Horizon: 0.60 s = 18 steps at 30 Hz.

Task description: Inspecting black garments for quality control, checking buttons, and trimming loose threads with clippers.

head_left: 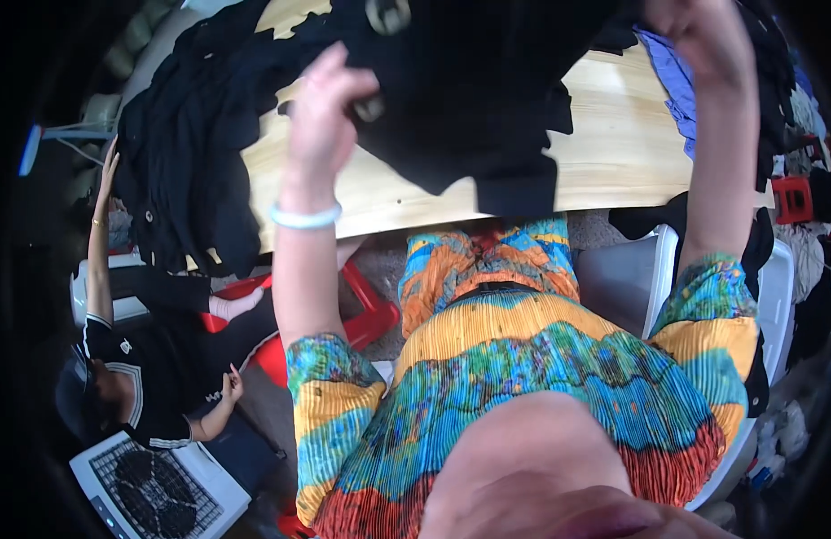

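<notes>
A large black cloth piece [487, 90] with ragged, stepped lower edges spreads over the table in front of me. Round metallic-looking fittings show on its left part. My left hand [325, 103], a pale bangle at its wrist, is raised beside the cloth's left edge. Its fingers are slightly blurred but apart, and no grip on the cloth shows. At the top right my right hand [685, 22] is curled against the cloth's upper right edge. It is smeared by motion and partly cut off by the picture's edge.
Black cloths [195, 153] heap at the table's left; a blue-purple cloth [674, 90] lies right on the wooden table [613, 135]. A person [119, 386] sits at left by a fan unit [155, 490]. Red stools [361, 301] and a grey-white bin [626, 278] stand below.
</notes>
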Available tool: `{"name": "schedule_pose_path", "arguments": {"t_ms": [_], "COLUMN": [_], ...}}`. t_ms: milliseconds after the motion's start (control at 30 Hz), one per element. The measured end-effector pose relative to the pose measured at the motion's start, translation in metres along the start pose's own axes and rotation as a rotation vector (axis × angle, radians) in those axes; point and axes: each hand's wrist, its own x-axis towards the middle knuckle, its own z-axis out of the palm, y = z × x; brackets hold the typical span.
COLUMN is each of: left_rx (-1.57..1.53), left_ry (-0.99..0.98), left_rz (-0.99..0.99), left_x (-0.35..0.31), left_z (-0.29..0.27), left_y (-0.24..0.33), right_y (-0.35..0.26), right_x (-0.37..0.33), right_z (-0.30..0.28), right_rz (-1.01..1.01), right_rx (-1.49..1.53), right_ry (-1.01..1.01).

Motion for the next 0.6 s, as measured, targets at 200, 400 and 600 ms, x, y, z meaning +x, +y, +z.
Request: {"name": "schedule_pose_path", "arguments": {"t_ms": [200,400,600], "left_rx": [0.509,0.564,0.484], "left_ry": [-0.123,0.041,-0.18], "left_rz": [-0.59,-0.196,-0.106], "left_x": [-0.063,-0.06,-0.044], "left_z": [0.0,0.043,0.092], "left_y": [-0.12,-0.112,-0.073], "right_y": [0.113,0.132,0.14], "right_x": [-0.085,-0.11,-0.115], "right_z": [-0.067,-0.08,-0.068], "right_rz": [0.887,0.993,0.955], "right_rx": [0.069,0.347,0.692], "right_ry": [-0.327,-0.265,-0.3]}}
